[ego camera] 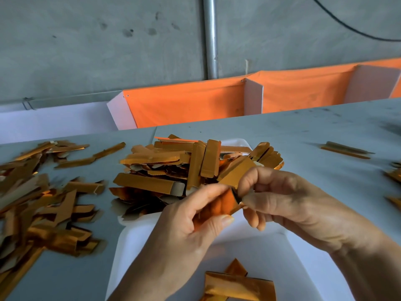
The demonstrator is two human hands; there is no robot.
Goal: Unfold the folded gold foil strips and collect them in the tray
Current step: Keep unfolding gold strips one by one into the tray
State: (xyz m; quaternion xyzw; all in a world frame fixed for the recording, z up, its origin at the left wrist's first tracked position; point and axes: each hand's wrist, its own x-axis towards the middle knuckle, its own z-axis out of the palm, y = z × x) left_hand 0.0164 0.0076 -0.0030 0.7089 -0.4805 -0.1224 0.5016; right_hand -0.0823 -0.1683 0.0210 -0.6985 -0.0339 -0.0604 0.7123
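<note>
One gold foil strip [225, 203] is held between both hands above the white tray [134, 242]. My left hand [195, 222] grips its near end with fingers and thumb curled round it. My right hand [288, 203] pinches the other part, which runs up and to the right behind the thumb. A heap of gold strips [178, 168] fills the tray's far half. Two opened strips [238, 285] lie at the tray's near end, between my forearms.
A big loose pile of gold strips [39, 203] covers the grey table [314, 131] on the left. A few more strips [345, 149] lie at the right and at the right edge. Orange and white bins [195, 103] stand behind the table against a concrete wall.
</note>
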